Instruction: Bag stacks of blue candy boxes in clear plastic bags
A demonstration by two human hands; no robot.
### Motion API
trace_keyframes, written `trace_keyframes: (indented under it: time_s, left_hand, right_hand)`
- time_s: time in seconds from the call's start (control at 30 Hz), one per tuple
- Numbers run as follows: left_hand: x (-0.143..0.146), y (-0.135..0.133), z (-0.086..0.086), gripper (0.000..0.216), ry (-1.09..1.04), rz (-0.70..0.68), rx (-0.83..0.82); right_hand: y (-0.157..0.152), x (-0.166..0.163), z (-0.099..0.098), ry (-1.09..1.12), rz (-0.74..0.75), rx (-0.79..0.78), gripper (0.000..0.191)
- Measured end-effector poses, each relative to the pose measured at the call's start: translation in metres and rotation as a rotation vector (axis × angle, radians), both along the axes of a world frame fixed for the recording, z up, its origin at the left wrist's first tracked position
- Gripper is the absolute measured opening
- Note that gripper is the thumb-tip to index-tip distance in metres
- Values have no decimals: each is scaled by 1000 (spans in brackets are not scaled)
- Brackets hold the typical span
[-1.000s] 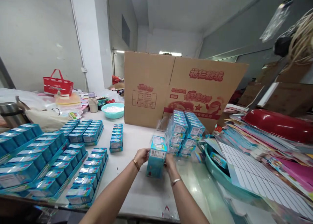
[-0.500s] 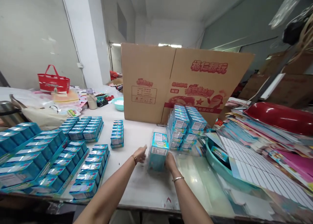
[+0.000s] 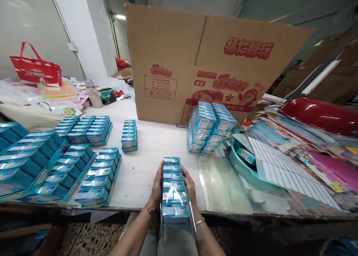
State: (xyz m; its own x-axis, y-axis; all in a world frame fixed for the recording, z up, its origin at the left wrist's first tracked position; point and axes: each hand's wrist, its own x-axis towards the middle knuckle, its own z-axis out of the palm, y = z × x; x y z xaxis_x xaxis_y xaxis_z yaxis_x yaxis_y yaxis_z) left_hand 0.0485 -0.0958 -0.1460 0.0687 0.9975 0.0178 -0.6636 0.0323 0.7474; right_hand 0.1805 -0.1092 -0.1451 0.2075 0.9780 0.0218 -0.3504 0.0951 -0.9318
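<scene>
Between my two hands, at the front edge of the table, is a row of small blue candy boxes (image 3: 175, 190) inside a clear plastic bag (image 3: 176, 237). My left hand (image 3: 157, 187) is wrapped round its left side, and my right hand (image 3: 190, 185) presses on the right side. The loose end of the bag hangs toward me past the table edge. Ahead and to the right stands a stack of bagged blue boxes (image 3: 211, 127). A single tray of blue boxes (image 3: 129, 136) sits forward and left of my hands.
Several trays of blue boxes (image 3: 96, 177) fill the table's left side. A large cardboard carton (image 3: 162, 36) stands upright at the back. To the right are clear plastic sheets (image 3: 223, 185), a teal basin (image 3: 243, 174), paper sheets (image 3: 288, 170) and a red basin (image 3: 319, 116).
The bagged boxes were upright on the table with my left hand apart from them. Now both hands hold them closer to me, tilted so the row of tops faces up. My view has tipped downward.
</scene>
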Motion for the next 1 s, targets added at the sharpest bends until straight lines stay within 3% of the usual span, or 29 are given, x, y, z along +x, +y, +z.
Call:
trace_keyframes:
  time_s: [0.07,0.17,0.27,0.37,0.47,0.63,0.8,1.0]
  left_hand:
    - [-2,4,-2,58,7,40,-27]
    - [-3,16,2,53,179,84,-35]
    - [-2,32,7,36,349,115,-42]
    - [1,50,8,19,352,179,-59]
    - [3,65,6,20,353,195,-55]
    - [0,82,0,19,293,199,-82]
    - [-1,85,-5,18,298,191,-63]
    - [-3,84,-1,20,338,195,-33]
  right_hand:
    - [3,-2,-6,56,-45,-31,36]
    - [15,-4,-9,157,-136,-57,43]
    - [34,-4,-5,93,-65,-47,37]
    - [52,-2,1,-68,-14,-12,29]
    - [67,-2,3,-154,-34,8,30]
    - [82,-4,3,-134,3,-11,29]
    - [86,-8,7,-145,-58,-77,28]
    - [86,-4,8,-62,-13,-73,32]
